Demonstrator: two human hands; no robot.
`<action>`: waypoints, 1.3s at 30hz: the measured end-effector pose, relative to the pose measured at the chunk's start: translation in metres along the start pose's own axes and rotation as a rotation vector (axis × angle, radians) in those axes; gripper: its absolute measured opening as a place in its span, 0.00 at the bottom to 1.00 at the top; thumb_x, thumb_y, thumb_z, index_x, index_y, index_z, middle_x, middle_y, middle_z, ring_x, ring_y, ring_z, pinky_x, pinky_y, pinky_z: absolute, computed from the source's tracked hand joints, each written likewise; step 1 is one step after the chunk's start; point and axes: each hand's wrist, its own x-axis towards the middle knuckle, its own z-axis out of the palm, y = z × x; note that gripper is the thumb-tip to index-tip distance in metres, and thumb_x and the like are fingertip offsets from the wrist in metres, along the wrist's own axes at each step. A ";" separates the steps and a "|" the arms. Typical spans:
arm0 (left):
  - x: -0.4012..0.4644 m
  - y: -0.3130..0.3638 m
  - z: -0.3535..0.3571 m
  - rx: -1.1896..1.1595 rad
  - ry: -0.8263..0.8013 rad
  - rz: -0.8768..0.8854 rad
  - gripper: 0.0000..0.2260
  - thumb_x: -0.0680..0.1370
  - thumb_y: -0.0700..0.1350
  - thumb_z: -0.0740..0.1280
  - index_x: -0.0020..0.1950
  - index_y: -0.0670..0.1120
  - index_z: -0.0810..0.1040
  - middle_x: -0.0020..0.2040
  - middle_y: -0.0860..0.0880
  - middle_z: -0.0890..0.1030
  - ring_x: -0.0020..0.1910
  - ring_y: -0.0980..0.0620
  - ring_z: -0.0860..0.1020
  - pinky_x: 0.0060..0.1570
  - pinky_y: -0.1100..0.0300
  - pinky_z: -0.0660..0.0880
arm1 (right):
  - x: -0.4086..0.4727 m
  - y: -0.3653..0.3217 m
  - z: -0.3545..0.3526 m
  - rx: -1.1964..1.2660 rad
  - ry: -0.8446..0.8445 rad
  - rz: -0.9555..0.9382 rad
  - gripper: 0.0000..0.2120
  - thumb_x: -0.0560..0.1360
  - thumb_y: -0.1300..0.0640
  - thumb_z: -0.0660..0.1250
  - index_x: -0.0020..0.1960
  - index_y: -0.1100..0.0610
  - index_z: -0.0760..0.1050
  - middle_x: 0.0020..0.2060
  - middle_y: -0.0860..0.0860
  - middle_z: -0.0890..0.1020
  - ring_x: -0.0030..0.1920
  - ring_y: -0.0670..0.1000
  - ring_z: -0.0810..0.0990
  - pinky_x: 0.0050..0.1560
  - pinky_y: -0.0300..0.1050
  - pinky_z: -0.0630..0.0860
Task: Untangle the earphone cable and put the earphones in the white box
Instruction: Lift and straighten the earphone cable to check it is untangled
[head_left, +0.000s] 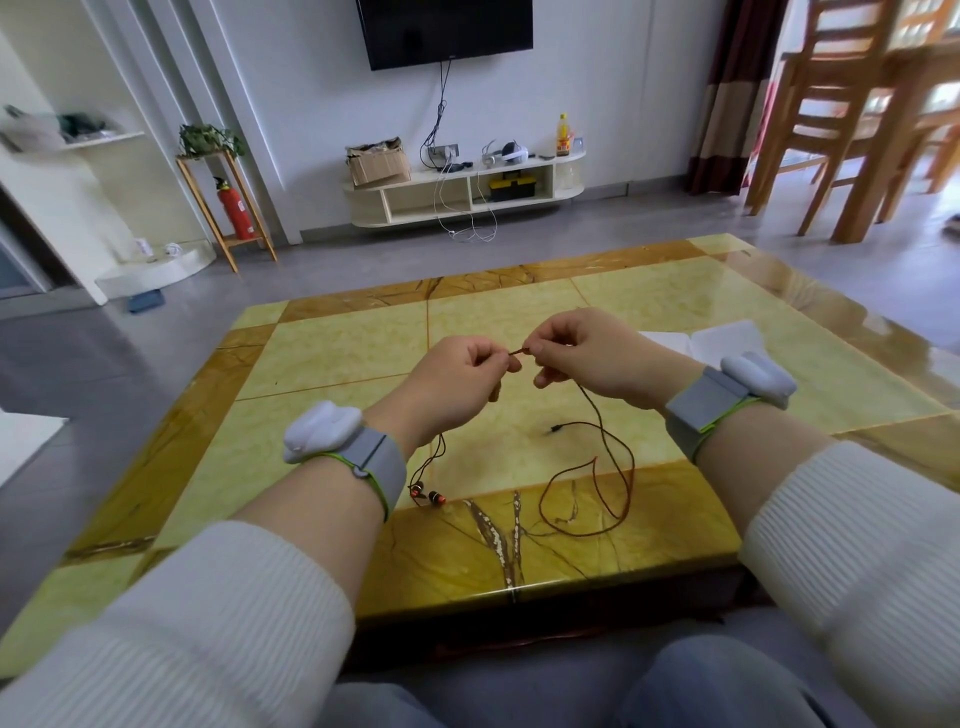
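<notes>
**Cable pinched between both hands, box off to the right**

Cable (613, 467) held up over the table (337, 353), both hands raised and almost touching. Left hand (462, 379) pinching it between thumb and forefinger, other fingers curled in. Right hand (582, 348) doing the same from the other side, fingertips pressed tight on the strand. Only a short bit of cable showing between the two pinches, running roughly left to right. Looks like a knot or twist there, but too small to tell for sure.

Rest of it splits two ways. Earbuds (428, 494) hanging down from the left grip and resting on the table just below the left wrist. Long plug end dropping from the right grip, looping loosely across the table near the front edge, plug (556, 429) lying between the hands and the loop.

White box (701, 340) lying open and flat beyond the right wrist, partly hidden by it. So closer to the right hand, well apart from the earbuds.

Guessing still mid-untangle, nothing boxed yet. Next move probably pulling the pinches apart along that left-right line.
</notes>
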 end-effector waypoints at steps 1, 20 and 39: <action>0.000 -0.001 0.000 -0.017 0.002 -0.008 0.10 0.81 0.48 0.62 0.48 0.49 0.82 0.34 0.51 0.79 0.30 0.57 0.72 0.33 0.62 0.68 | 0.000 -0.001 0.000 0.017 0.004 -0.006 0.06 0.79 0.55 0.65 0.52 0.54 0.80 0.43 0.53 0.85 0.42 0.50 0.86 0.53 0.60 0.81; -0.005 0.003 0.006 0.162 0.137 0.048 0.09 0.76 0.47 0.68 0.41 0.43 0.82 0.38 0.45 0.83 0.35 0.44 0.81 0.35 0.50 0.80 | 0.003 -0.024 -0.003 -0.384 -0.054 -0.084 0.04 0.75 0.56 0.68 0.43 0.55 0.81 0.35 0.47 0.81 0.34 0.46 0.77 0.37 0.39 0.75; -0.005 0.002 0.010 0.027 0.214 0.033 0.05 0.72 0.43 0.69 0.37 0.45 0.82 0.37 0.47 0.82 0.34 0.44 0.80 0.34 0.48 0.80 | 0.004 -0.030 -0.003 -0.554 -0.180 -0.066 0.10 0.75 0.57 0.64 0.45 0.62 0.80 0.34 0.54 0.78 0.34 0.50 0.72 0.38 0.48 0.75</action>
